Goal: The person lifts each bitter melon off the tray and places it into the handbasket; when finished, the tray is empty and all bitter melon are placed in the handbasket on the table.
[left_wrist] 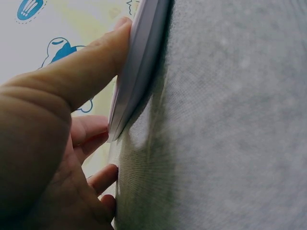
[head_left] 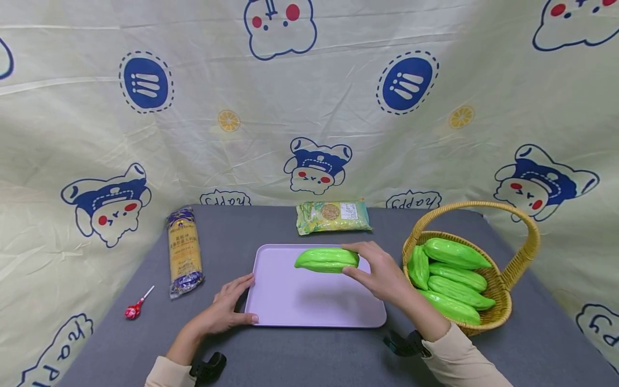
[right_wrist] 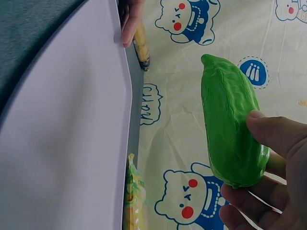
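Over the lilac tray [head_left: 290, 312], my right hand [head_left: 379, 271] holds a bright green, ridged, gourd-like vegetable [head_left: 326, 260] by one end, between thumb and fingers. The vegetable lies roughly level, its pointed tip to the left, with a soft shadow on the tray beneath. In the right wrist view the thumb presses one side of the green vegetable [right_wrist: 230, 124] and fingers lie behind and below. My left hand [head_left: 220, 309] touches the tray's left side near its front corner, fingers spread. The left wrist view shows its thumb against the tray rim [left_wrist: 141, 57].
A wicker basket [head_left: 505, 312] at the right holds several similar green vegetables [head_left: 456, 252]. Behind the tray lies a green-yellow packet [head_left: 333, 217]. A long pasta-like bag [head_left: 185, 250] and a red lollipop [head_left: 134, 310] are at the left. A printed cloth [head_left: 203, 161] hangs behind the grey table [head_left: 300, 355].
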`<state>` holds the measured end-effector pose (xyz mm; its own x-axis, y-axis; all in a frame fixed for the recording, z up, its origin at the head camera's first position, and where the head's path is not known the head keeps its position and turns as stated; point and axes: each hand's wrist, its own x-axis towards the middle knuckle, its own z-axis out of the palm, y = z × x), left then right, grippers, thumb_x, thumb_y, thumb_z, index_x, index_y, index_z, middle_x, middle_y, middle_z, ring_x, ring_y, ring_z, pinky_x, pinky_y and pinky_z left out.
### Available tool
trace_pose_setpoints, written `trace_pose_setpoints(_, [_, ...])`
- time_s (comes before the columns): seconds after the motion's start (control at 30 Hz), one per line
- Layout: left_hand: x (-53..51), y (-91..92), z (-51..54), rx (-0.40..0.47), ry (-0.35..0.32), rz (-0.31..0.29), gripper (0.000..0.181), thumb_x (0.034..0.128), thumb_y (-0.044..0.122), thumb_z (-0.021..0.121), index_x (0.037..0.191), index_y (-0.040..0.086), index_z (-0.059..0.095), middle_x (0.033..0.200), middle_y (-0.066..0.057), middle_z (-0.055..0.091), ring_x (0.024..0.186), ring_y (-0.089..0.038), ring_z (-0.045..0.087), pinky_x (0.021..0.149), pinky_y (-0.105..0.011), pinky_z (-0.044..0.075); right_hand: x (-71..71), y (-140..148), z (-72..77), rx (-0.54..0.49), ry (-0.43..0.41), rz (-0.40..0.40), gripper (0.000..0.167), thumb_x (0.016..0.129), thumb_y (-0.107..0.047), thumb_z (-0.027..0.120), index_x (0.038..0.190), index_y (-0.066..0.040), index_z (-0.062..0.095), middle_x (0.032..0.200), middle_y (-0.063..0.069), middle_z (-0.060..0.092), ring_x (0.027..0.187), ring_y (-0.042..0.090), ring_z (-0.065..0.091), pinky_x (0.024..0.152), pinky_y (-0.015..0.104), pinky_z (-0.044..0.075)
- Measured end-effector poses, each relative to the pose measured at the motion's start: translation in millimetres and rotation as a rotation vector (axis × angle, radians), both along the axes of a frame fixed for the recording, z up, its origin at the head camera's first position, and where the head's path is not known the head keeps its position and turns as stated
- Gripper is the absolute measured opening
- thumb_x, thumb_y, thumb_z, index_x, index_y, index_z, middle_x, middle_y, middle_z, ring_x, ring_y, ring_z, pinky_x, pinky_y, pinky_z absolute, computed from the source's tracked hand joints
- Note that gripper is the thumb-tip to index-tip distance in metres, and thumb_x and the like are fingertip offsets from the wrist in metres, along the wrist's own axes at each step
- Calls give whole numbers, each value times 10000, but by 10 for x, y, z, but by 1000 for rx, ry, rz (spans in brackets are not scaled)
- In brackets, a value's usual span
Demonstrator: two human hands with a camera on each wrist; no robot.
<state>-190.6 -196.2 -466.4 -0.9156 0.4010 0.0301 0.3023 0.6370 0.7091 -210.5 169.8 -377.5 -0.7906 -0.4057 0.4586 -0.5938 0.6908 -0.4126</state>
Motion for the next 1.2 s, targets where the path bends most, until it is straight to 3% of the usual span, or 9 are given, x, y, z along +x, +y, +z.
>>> trace_pose_setpoints(0.27, [1,1,0,0,7,-2,878,756,375,762,1446,30,344,1536,-147,272,1345,-429,232,1006,-683,169,112,220,-41,-7,89,-32,466,794,-244,748,1222,-119,613,1130,47,653,1028,186,574,802,422,493])
trace_pose_setpoints(0.7, [-5,-4,-4,-10,17,0,881,752,379,763,1446,32,345,1536,-147,274,1344,-429,235,1005,-682,172,310,647,-53,-7,86,-130,459,808,-213,736,1233,-104,602,1150,62,634,1019,182,566,773,415,472])
trace_pose_setpoints(1.07, [-5,-2,15,-2,-24,-1,878,765,369,760,1455,38,330,1549,-140,249,1360,-427,207,1019,-687,148,469,983,-76,-21,143,-191,479,777,-189,766,1226,-129,608,1168,74,634,1060,155,526,884,78,321])
trace_pose_setpoints(1.2, [1,0,24,-1,-14,-4,876,764,370,759,1453,35,334,1544,-144,257,1355,-429,214,1013,-686,155,507,1115,-64,-17,171,-214,483,759,-169,779,1211,-116,614,1153,88,640,1051,54,511,868,35,296])
